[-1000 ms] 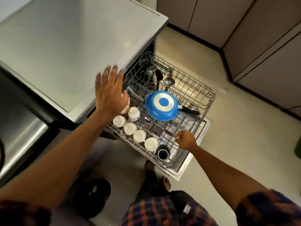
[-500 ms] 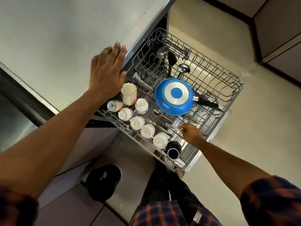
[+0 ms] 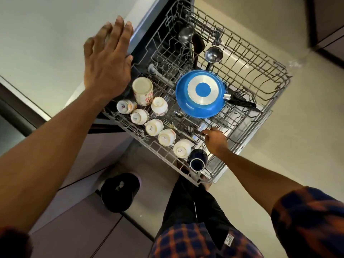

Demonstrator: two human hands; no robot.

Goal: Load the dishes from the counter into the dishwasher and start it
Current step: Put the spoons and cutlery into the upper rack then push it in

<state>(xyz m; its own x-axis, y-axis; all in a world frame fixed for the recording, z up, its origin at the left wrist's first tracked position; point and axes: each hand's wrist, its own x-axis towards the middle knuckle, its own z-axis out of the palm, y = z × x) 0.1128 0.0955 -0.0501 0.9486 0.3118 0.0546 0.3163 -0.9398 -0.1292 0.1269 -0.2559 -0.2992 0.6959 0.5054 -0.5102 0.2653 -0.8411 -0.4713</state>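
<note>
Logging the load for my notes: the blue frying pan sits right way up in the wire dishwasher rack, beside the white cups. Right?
Not quite: the head view shows the blue frying pan upside down, base up, in the wire dishwasher rack, beside the white cups.

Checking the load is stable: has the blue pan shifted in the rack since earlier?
No. The blue pan lies upside down at the same spot in the rack, next to the ladle; only the camera moved.
</note>
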